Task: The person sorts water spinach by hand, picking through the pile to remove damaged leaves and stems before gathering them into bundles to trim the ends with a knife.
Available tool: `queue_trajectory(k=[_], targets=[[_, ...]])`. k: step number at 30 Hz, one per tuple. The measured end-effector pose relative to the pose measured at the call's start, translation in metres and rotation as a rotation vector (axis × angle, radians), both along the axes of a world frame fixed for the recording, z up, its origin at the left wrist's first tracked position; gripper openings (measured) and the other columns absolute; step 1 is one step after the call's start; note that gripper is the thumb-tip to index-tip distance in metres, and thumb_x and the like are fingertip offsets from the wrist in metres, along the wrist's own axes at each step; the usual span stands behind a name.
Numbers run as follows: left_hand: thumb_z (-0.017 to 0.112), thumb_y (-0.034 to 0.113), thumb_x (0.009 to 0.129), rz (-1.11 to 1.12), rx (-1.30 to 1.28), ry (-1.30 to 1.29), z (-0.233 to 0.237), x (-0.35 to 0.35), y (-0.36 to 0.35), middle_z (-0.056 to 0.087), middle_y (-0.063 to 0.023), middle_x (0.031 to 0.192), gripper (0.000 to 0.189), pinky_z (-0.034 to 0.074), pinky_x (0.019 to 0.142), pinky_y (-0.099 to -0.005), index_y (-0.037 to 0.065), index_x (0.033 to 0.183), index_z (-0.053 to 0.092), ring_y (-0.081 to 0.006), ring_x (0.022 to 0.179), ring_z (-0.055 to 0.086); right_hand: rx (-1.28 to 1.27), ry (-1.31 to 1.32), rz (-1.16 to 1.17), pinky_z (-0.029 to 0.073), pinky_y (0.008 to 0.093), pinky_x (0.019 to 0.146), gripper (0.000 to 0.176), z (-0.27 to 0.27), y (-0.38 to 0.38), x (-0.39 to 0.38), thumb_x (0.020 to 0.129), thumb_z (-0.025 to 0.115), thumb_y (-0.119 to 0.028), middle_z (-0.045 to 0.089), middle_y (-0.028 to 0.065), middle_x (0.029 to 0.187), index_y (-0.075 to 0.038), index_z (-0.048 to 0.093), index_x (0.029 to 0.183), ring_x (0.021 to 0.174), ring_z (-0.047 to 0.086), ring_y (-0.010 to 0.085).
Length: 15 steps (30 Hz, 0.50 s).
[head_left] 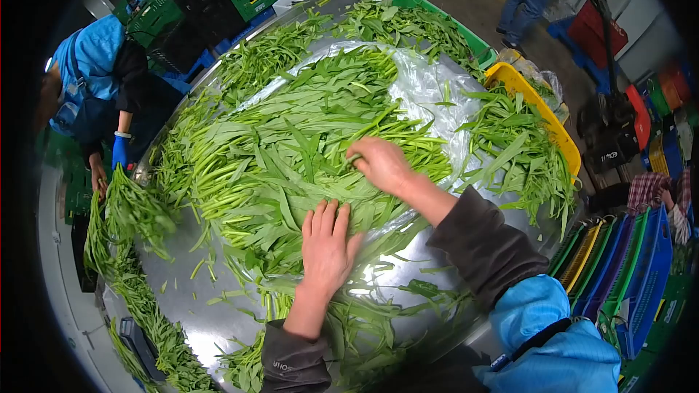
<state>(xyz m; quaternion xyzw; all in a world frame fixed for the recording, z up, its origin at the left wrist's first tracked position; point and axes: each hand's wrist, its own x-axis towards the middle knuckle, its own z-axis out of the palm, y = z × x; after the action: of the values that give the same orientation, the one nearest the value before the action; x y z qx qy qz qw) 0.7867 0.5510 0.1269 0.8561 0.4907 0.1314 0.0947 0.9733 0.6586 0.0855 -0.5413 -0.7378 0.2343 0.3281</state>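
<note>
A large heap of long leafy green stalks (pixel 291 138) covers the middle of a metal table (pixel 171 298), partly on clear plastic sheeting (pixel 437 94). Flat on the leaves at the heap's near side lies my left hand (pixel 328 244), its fingers stretched out. My right hand (pixel 380 164) is at the right part of the heap with fingers curled at the stalks. What its fingertips hold, if anything, is hidden. Loose leaves are scattered on the metal below both hands.
A co-worker (pixel 95 65) at the left holds a bunch of greens (pixel 135 207). A yellow crate (pixel 542 113) and a green crate (pixel 466 33) stand at the table's far right edge. Stacked crates (pixel 619 269) are at right; another person (pixel 528 0) stands behind.
</note>
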Motion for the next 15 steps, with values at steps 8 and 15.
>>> queue_trajectory(k=[8,15], targets=[[0.067,0.024,0.080,0.035,-0.010,-0.001,-0.005,0.002,-0.009,0.042,-0.0204,0.137,0.058,0.024,0.110,-0.0502,0.000,0.129,0.047,-0.0380,0.132,0.034,-0.310,0.656,0.066,0.048,0.0296,0.072,0.032,0.009,0.024,0.013,0.079,0.068,-0.010,0.062,0.0045,0.084,-0.005,0.059,0.110,0.078,0.059,0.0148],[0.067,0.025,0.080,0.047,-0.017,-0.029,-0.010,0.002,-0.011,0.039,-0.0207,0.140,0.060,0.022,0.110,-0.0512,0.000,0.131,0.045,-0.0381,0.133,0.031,-0.074,0.203,-0.146,0.048,0.0358,0.082,0.042,0.028,0.034,0.016,0.070,0.071,-0.008,0.064,0.0118,0.097,-0.007,0.060,0.110,0.090,0.063,0.0258]])
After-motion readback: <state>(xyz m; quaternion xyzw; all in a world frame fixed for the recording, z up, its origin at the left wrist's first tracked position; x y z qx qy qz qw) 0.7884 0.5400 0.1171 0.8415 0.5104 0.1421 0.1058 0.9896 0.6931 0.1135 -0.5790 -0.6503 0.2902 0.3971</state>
